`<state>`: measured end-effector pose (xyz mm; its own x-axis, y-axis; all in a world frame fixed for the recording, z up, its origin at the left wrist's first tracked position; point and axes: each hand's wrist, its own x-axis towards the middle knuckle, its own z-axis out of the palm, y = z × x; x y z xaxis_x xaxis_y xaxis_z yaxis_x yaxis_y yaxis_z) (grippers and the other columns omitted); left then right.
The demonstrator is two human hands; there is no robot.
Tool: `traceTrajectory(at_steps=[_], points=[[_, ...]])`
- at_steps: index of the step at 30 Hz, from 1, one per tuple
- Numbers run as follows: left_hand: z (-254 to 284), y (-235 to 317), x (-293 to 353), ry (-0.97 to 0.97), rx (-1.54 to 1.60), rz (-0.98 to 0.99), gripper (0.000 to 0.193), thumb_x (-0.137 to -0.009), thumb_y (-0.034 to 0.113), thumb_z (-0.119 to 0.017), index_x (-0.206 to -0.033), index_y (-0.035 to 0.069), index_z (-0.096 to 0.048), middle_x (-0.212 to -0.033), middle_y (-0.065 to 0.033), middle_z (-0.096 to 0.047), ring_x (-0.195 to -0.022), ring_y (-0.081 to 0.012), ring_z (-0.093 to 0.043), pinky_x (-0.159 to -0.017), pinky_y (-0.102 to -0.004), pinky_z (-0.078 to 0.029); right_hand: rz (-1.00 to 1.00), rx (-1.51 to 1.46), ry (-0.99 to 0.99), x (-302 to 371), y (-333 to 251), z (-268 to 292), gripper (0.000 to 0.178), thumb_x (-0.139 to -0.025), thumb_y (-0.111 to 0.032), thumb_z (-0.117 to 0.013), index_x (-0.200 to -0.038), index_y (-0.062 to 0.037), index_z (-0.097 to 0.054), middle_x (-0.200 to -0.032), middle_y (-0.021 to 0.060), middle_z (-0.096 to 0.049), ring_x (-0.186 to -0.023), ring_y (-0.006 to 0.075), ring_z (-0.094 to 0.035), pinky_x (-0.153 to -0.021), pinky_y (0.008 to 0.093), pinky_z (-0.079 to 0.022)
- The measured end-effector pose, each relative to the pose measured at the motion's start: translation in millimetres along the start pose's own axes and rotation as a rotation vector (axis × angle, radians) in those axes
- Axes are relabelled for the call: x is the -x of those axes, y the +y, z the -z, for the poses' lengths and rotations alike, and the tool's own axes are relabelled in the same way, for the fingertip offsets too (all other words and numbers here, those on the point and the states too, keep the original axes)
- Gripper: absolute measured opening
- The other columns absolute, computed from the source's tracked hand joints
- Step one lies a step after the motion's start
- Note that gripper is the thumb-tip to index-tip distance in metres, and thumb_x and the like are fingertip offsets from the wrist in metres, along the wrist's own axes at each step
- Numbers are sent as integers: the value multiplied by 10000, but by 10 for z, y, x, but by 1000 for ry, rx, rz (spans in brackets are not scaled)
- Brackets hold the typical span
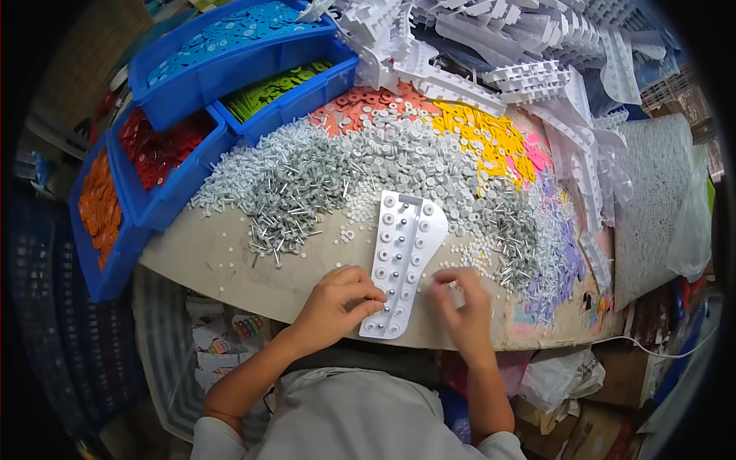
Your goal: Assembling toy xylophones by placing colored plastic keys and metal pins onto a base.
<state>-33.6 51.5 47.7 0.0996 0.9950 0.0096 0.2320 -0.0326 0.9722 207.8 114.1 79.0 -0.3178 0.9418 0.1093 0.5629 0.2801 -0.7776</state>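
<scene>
A long white plastic piece [411, 253] with one bulging side lies upright before me on the table. Round white washers line both its sides, and a row of shiny metal pin heads runs down its middle. Across its lower left edge reaches my left hand [337, 305], thumb and forefinger nearly together beside a pin head; whether something small is between them is hidden. To the right of the piece, apart from it, my right hand [464, 307] is curled and smeared by motion, so its grip cannot be made out.
Beyond the piece spread heaps of metal pins [295, 207], grey washers [414, 157] and yellow plastic parts [487, 138]. Blue bins [176, 207] of coloured parts stand at the left. White plastic pieces [529, 80] are stacked at the back right. The table's curved edge [238, 295] is near my body.
</scene>
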Motion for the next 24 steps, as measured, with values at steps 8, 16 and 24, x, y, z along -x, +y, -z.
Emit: traceTrajectory(at_steps=[8,16,24], points=[[-84,-29,118,-1,-128,-63,97,-874,73,-789,-956,47,-743,-885,-69,-659,-825,-234,-631,-763,-354,-492,32,-66,-238,260,-95,-147,114,-882,-29,-749,-982,-32,-696,-938,93,-665,-971,315,-595,-882,405,-470],[-160,-86,152,100,-271,-124,113,-863,103,-799,-952,67,-741,-880,-64,-662,-804,-261,-639,-749,-392,-498,100,9,-186,286,-47,-277,153,-850,-24,-773,-972,-46,-683,-948,94,-661,-959,311,-595,-853,424,-462],[-245,-230,210,270,-352,-374,213,-768,38,-861,-962,42,-773,-861,-55,-663,-765,-247,-622,-677,-372,-491,325,220,34,372,23,-413,222,-749,1,-843,-927,-54,-724,-940,77,-644,-929,306,-593,-812,416,-482]])
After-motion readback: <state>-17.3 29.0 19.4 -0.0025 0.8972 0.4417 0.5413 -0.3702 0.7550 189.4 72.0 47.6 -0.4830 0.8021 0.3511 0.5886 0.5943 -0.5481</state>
